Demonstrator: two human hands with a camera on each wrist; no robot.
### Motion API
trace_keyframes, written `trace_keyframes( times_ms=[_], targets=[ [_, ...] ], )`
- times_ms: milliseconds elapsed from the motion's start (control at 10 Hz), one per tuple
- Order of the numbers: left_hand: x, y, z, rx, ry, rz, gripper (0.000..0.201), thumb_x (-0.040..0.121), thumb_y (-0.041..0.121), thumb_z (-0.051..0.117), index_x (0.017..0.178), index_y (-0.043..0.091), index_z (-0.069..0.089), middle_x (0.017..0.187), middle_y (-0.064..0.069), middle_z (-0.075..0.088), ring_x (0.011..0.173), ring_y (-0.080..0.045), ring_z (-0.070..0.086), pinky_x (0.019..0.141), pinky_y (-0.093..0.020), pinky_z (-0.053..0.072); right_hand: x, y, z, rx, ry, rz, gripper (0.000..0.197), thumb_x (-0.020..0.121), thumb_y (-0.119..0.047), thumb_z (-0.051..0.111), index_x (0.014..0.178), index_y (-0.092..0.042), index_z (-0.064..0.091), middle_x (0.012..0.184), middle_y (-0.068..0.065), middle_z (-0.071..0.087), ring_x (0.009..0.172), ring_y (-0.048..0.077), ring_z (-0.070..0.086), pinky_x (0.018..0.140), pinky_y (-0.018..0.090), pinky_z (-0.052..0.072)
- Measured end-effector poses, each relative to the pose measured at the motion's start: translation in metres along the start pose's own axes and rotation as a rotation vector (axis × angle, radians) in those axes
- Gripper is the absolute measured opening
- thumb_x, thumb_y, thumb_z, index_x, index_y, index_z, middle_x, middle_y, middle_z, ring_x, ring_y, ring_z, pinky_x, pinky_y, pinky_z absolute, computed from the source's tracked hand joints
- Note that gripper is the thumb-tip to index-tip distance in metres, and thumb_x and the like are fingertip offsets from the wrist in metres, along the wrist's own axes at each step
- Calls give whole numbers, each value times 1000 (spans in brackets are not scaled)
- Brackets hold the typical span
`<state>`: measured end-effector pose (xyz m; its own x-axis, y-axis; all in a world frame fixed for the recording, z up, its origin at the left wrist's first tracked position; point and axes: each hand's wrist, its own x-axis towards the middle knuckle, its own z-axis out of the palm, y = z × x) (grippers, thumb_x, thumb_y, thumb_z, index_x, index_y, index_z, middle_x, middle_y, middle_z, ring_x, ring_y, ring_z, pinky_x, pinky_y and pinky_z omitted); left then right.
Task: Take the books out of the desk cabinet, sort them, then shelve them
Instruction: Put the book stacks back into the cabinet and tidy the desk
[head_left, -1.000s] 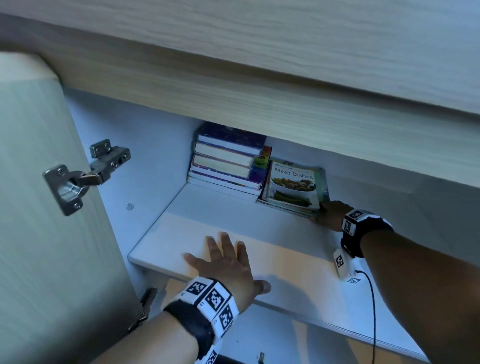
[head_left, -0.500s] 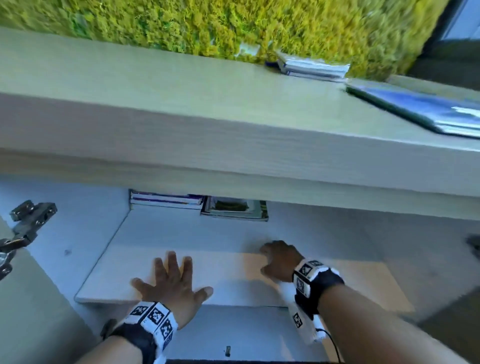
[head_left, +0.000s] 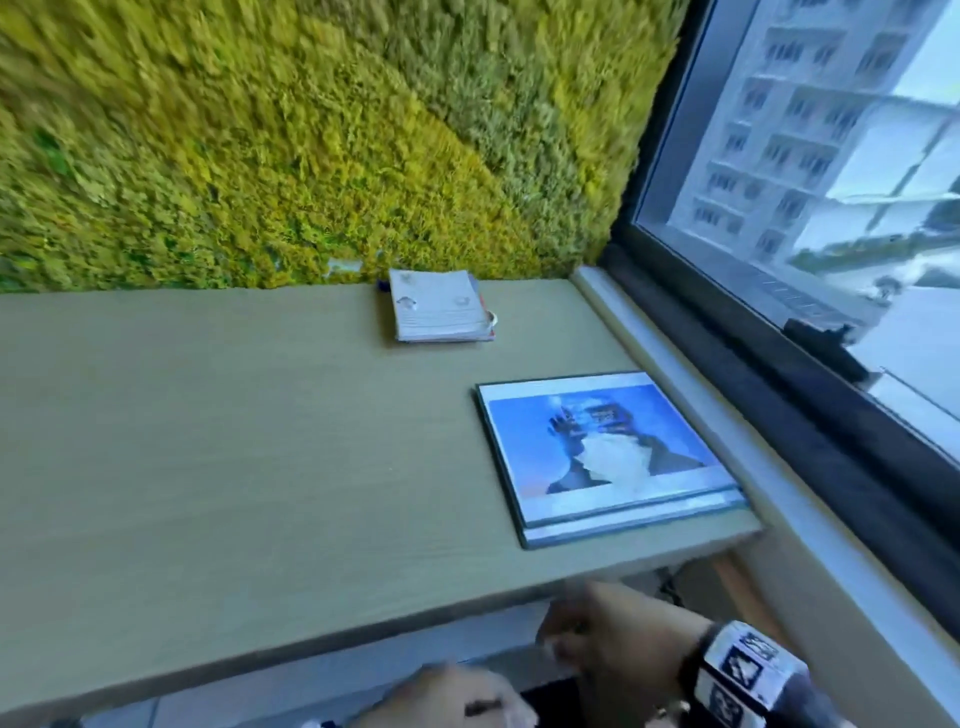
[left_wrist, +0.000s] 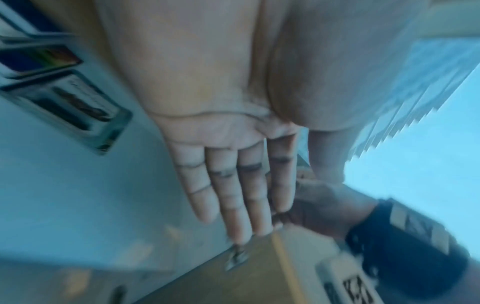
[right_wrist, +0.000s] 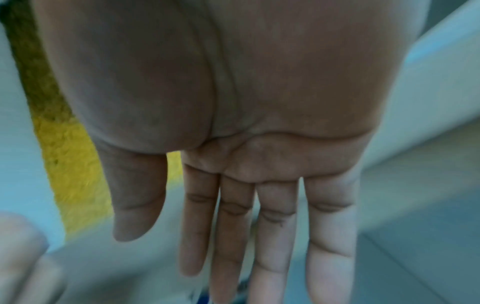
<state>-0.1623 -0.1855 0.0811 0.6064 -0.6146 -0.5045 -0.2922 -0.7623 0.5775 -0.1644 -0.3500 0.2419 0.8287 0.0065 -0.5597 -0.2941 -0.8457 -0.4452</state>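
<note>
Grip: neither hand is holding anything. Left hand (left_wrist: 228, 168) is showing a flat palm w/ fingers straight and close together; right hand (right_wrist: 259, 164) likewise, fingers extended, thumb apart. In the head view both are hanging just below the table's (head_left: 234, 441) front edge, left hand (head_left: 447, 696) beside right hand (head_left: 618, 639), blurred.

Books: two groups are lying flat on the table. A small thick stack (head_left: 439, 312) is sitting at the back, against the moss wall (head_left: 311, 130). A large thin album-type book (head_left: 602, 452) is lying near the window (head_left: 805, 208), cover up, long axis running roughly left–right, skewed slightly to the table edge. More books (left_wrist: 64, 102) are lying in the cabinet, per the left wrist view; count unclear.

Handling (est.): the large book is prob. stiff, glossy, slippery; take it by the near long edge w/ both hands. The small stack looks soft-paged, loose; clamp it top and bottom so nothing is sliding out.
</note>
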Motion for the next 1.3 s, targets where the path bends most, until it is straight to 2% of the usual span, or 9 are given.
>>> trace_keyframes(
  times_ms=[100, 200, 300, 500, 700, 800, 900, 1000, 1300],
  targets=[
    [-42, 44, -174, -619, 49, 106, 23, 79, 51, 63, 91, 37, 75, 99, -2, 76, 92, -14, 68, 83, -33, 57, -41, 2, -62, 153, 168, 25, 40, 83, -62, 57, 89, -25, 69, 88, -3, 76, 82, 9, 69, 78, 33, 55],
    [-19, 73, -218, -713, 236, 100, 51, 83, 50, 67, 127, 26, 64, 122, 8, 67, 117, -15, 63, 101, -33, 50, -42, 36, -108, 262, 481, 105, 24, 95, -43, 66, 110, -25, 71, 110, -4, 75, 98, 12, 70, 83, 25, 53],
    [31, 78, -225, -763, 259, -21, 86, 68, 59, 74, 140, 18, 52, 130, 0, 60, 119, -22, 62, 109, -46, 48, -21, 80, -121, 138, 598, 286, 56, 95, -45, 64, 145, -20, 53, 145, 3, 57, 128, 22, 58, 105, 35, 46],
    [66, 94, -218, -951, 345, -244, 48, 64, 50, 76, 91, 14, 61, 81, -8, 52, 73, -25, 52, 69, -40, 50, -10, 100, -103, -94, 454, 363, 56, 88, -61, 52, 134, -29, 54, 142, 4, 51, 137, 26, 40, 112, 38, 35],
    [42, 121, -218, -1014, 362, -154, 19, 94, -7, 61, 109, 2, 66, 116, -17, 73, 95, -33, 69, 82, -37, 57, -14, 116, -113, -17, 478, 301, 53, 89, -56, 58, 135, -31, 48, 135, 3, 47, 127, 28, 45, 106, 36, 41],
    [13, 119, -224, -1072, 419, -71, 26, 98, -7, 55, 115, 9, 65, 113, -14, 76, 107, -38, 70, 98, -54, 53, -14, 123, -133, 247, 652, 295, 72, 86, -49, 70, 147, -24, 42, 140, 10, 49, 128, 32, 49, 102, 38, 40],
    [-23, 110, -240, -1034, 585, 52, 34, 98, -7, 53, 119, 17, 66, 114, -2, 77, 107, -22, 72, 93, -40, 53, -5, 121, -144, 750, 595, 116, 76, 77, -42, 79, 145, -22, 50, 138, 10, 63, 123, 28, 62, 97, 42, 49],
    [-48, 94, -256, -979, 718, 102, 34, 100, -4, 51, 120, 21, 64, 115, 5, 76, 104, -11, 72, 89, -31, 50, 3, 92, -135, 1017, 418, -93, 35, 86, -20, 71, 120, -16, 66, 116, 3, 77, 98, 20, 71, 81, 33, 51],
    [-46, 20, -220, -783, 818, -50, 29, 92, 13, 56, 108, 37, 54, 121, 5, 66, 117, -24, 61, 103, -42, 46, 30, 68, -75, 770, 557, -256, 39, 93, -9, 57, 129, -22, 59, 130, -6, 69, 125, 15, 61, 111, 51, 46]
  ],
)
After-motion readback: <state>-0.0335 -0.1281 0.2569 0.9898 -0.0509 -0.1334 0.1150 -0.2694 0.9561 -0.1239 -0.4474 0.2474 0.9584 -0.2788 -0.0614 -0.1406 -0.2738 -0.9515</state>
